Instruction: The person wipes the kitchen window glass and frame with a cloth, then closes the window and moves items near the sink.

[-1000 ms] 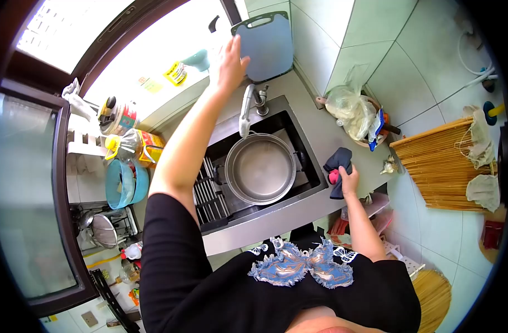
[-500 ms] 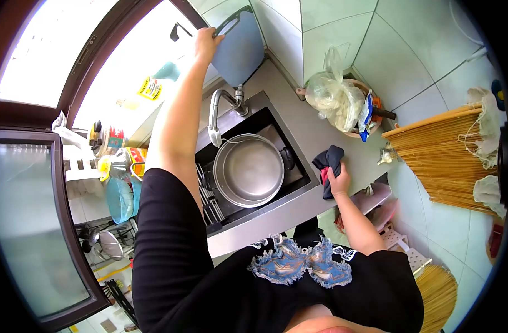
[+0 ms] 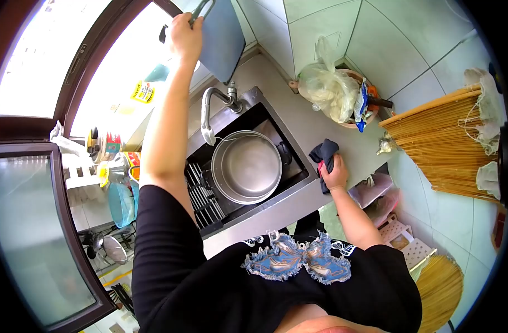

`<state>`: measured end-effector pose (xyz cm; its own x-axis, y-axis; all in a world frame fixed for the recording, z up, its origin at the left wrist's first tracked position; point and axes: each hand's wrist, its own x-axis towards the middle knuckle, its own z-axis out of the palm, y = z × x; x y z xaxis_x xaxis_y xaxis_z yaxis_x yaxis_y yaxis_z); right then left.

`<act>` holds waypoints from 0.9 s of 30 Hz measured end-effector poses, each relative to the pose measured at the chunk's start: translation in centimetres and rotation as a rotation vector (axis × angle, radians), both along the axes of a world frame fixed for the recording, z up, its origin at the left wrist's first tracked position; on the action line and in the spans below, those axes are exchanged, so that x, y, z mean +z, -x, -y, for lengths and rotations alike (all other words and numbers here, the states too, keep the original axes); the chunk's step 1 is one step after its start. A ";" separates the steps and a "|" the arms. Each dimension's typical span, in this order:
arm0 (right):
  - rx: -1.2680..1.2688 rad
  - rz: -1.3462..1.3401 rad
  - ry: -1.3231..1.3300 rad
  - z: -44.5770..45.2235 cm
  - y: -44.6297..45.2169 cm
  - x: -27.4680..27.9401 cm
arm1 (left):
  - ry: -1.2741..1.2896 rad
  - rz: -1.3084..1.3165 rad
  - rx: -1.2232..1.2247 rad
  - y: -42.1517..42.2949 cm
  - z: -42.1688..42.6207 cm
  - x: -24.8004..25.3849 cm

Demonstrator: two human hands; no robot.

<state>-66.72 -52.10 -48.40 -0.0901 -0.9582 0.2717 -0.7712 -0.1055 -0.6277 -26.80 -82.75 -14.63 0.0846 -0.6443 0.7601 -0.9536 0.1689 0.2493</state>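
Note:
My left hand (image 3: 186, 36) reaches to the back by the window, its fingers closed around the handle of a blue-grey cutting board (image 3: 222, 41). The board stands upright in the corner behind the tap (image 3: 218, 108). On the counter right of the sink, my right hand (image 3: 335, 173) is shut on a bunched dark cloth (image 3: 324, 151) with a bit of red showing. Between my arms, a round metal pot (image 3: 248, 169) sits in the dark sink (image 3: 307, 176), beside a slatted rack (image 3: 204, 194).
A basket (image 3: 370, 114) with plastic bags stands at the back right, near a bamboo mat (image 3: 437, 144). Bottles and a blue container (image 3: 121, 204) line the left, by the open window frame (image 3: 57, 222). The counter (image 3: 282, 83) runs behind the sink.
My left hand and the cutting board have shifted a little left and away from me. The whole view has moved slightly. My right hand stays on the cloth at the same counter spot.

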 end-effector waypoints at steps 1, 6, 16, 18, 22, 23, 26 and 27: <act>0.003 0.004 0.004 -0.1 0.0 0.0 | -0.034 0.033 0.003 0.5 -1.3 1.4; 0.023 0.012 0.015 0.1 -0.2 0.3 | 0.048 -0.049 -0.017 0.8 -2.7 2.5; 0.067 -0.025 0.108 0.5 -0.4 0.8 | -0.283 -0.620 0.222 11.7 -1.9 -3.7; 0.090 -0.041 0.086 0.3 -0.3 0.7 | -0.210 -0.736 0.151 13.9 -1.5 -6.2; 0.065 -0.066 0.086 0.4 -0.4 0.6 | -0.107 -0.860 -0.057 17.3 -1.2 -8.0; 0.060 -0.069 0.082 0.3 -0.4 0.5 | -0.125 -0.946 -0.139 17.8 -1.4 -8.3; 0.064 -0.067 0.063 0.2 -0.3 -0.1 | -0.269 -0.911 -0.212 18.8 -2.9 -8.1; 0.060 -0.072 0.064 0.3 -0.3 -0.3 | -0.337 -0.891 -0.283 18.9 -4.1 -7.1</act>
<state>-66.42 -52.40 -48.67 -0.0108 -0.9419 0.3358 -0.8051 -0.1909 -0.5615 -45.70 -78.65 -21.75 0.3454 -0.8996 0.2672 -0.3302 0.1500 0.9319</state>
